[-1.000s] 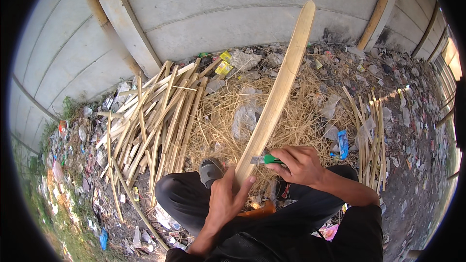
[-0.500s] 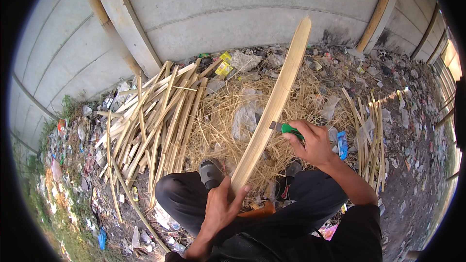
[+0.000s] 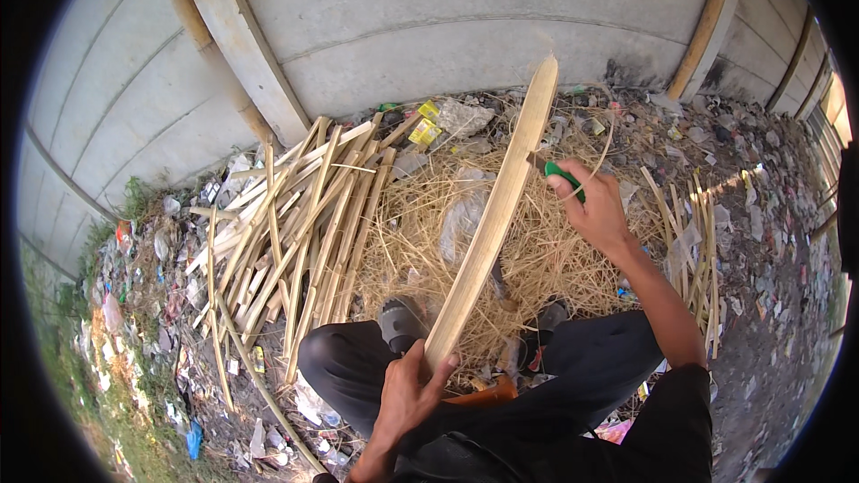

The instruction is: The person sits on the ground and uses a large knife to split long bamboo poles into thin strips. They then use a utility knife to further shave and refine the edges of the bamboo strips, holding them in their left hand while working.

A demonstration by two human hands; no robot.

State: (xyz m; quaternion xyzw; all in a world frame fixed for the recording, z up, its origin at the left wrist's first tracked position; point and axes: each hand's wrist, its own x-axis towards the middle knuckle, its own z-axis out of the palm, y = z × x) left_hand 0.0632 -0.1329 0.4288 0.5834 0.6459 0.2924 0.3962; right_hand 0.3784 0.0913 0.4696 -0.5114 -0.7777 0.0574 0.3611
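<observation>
A long, flat bamboo strip (image 3: 492, 225) slants away from me over my lap, its rounded far end in front of the wall. My left hand (image 3: 410, 398) is closed round its near end, between my knees. In my right hand (image 3: 598, 210) is a knife (image 3: 565, 172) with a green handle. Its short, broad blade meets the right edge of the strip, past the middle. A thin curled shaving (image 3: 612, 130) rises beside my right hand. Below the strip lies a heap of pale shavings (image 3: 407, 224) with a clear plastic bag (image 3: 461, 228) on it.
A pile of split bamboo strips (image 3: 313, 233) lies to the left, and a smaller bundle of thin strips (image 3: 702, 259) to the right. Litter covers much of the ground. A grey concrete panel wall (image 3: 483, 49) with posts closes off the far side. My shoe (image 3: 400, 326) rests near the shavings.
My right hand and the knife have moved away from me along the strip's right edge. A curled shaving now stands by that hand. The strip's far end sits slightly lower and further left.
</observation>
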